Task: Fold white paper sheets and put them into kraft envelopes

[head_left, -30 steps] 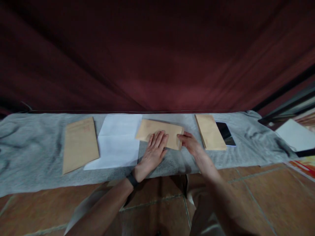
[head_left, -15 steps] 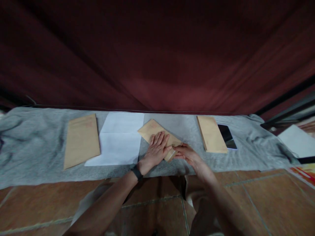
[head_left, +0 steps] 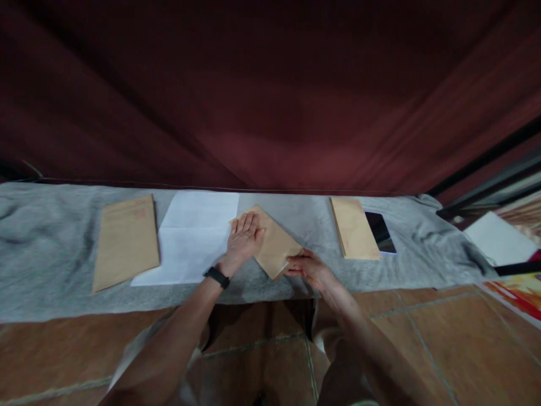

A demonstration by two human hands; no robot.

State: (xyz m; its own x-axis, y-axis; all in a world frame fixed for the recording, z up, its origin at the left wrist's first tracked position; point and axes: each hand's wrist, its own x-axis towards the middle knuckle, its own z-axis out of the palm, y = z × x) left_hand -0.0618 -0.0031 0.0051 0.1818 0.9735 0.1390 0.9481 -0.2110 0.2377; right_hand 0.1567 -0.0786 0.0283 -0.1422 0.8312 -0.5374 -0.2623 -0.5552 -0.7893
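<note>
A brown paper envelope (head_left: 276, 243) lies slantwise on the grey cloth in front of me, with a thin white strip along its near right end. My left hand (head_left: 245, 237) rests flat on its far left part, fingers stretched out, a black band on the wrist. At the opposite end, my right hand (head_left: 306, 266) grips the edge beside the white strip, fingers bent and partly hidden. Just left of the envelope is a creased white sheet of paper (head_left: 198, 242), close to my left hand.
Farther left lies a larger-looking brown envelope (head_left: 127, 242). To the right, a stack of brown envelopes (head_left: 355, 228) partly covers a dark phone (head_left: 382, 234). Grey cloth (head_left: 431, 242) covers the long narrow surface. A dark red curtain (head_left: 270, 113) hangs behind it.
My left hand has slid left and away from the strip end, up to the envelope's far left part. My right hand stays at the strip end. The view has shifted slightly.
</note>
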